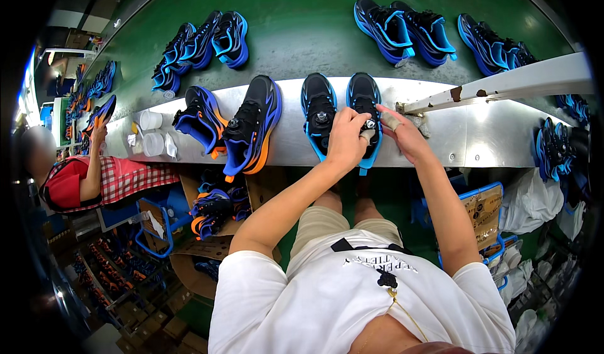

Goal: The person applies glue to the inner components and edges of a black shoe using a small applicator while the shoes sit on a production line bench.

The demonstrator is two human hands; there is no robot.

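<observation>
Your left hand (345, 141) is closed over the right-hand shoe (365, 112) of a black-and-blue pair that stands at the near edge of the metal counter (440, 137), and your right hand (404, 135) pinches at that shoe's dial with taped fingertips. Its mate (318, 110) stands just beside it, touching. Further along the counter to your left, two blue-and-orange shoes (251, 127) lean over the near edge. Below them an open cardboard box (207, 253) holds more shoes of that kind. White cups (151, 134) sit near the counter's left end.
</observation>
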